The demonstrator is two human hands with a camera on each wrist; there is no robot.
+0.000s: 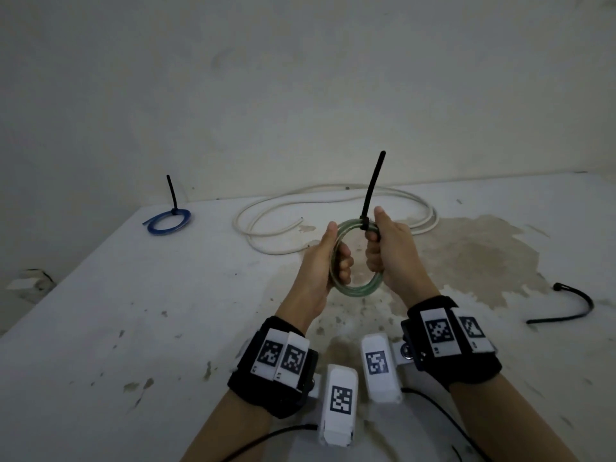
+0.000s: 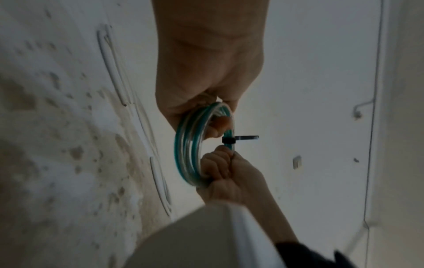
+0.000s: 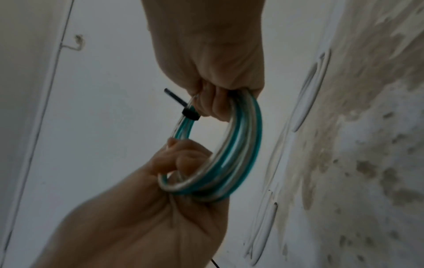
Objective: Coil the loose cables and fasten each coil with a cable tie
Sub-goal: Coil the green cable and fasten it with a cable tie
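Observation:
A coil of clear, teal-striped cable (image 1: 358,290) is held upright above the stained white table (image 1: 133,311). My left hand (image 1: 333,261) grips the coil's left side, with the fingers curled through the ring. My right hand (image 1: 383,245) grips the right side, just below a black cable tie (image 1: 371,188). The tie is wrapped round the top of the coil and its long tail points up. In the left wrist view the tie's head (image 2: 229,140) sits on the coil (image 2: 185,145). The right wrist view shows the tie (image 3: 190,114) and the coil (image 3: 243,145) between both fists.
A blue coil (image 1: 168,221) with an upright black tie lies at the table's far left corner. A loose white cable (image 1: 333,208) sprawls along the back, near the wall. A spare black cable tie (image 1: 566,305) lies at the right.

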